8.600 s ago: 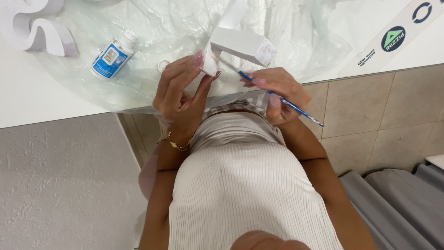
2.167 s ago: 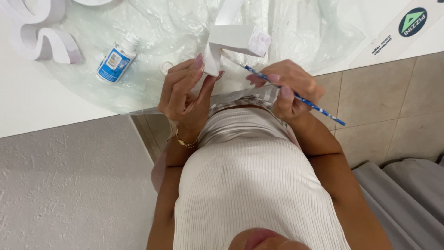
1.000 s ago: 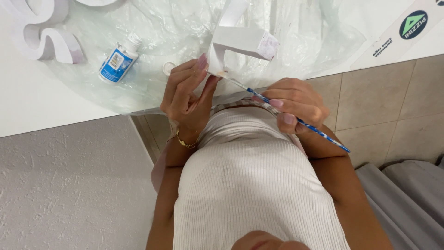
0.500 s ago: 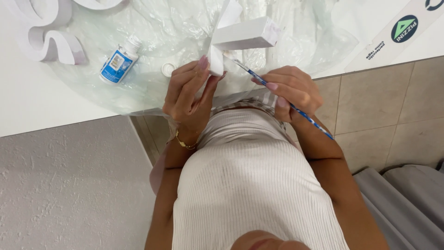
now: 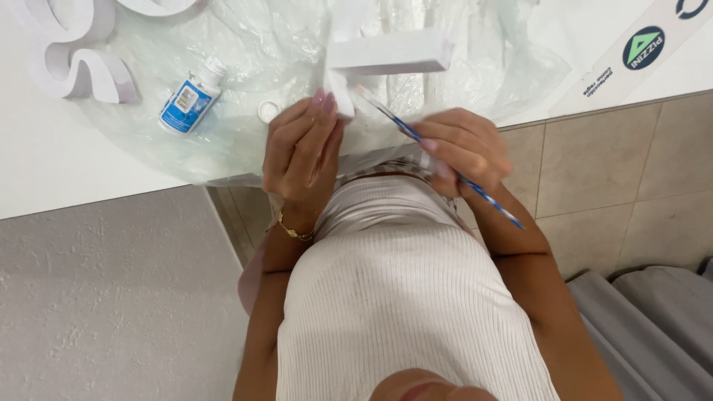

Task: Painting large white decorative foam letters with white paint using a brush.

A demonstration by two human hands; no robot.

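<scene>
Behind left hand (image 5: 301,152), gripped, half-hidden: white block-shaped wooden letter (image 5: 386,56), top cut off; right hand (image 5: 460,148) pinching blue-handled thin paintbrush (image 5: 438,160) near table edge.

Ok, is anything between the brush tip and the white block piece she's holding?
Nothing visible. The right hand holds the blue paintbrush with its tip right at the white block piece, which the left hand steadies by its lower end. The paint bottle and cap lie off to the left.

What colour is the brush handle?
Blue with thin white stripes; the brush shows in the head view, held in the right hand.
</scene>
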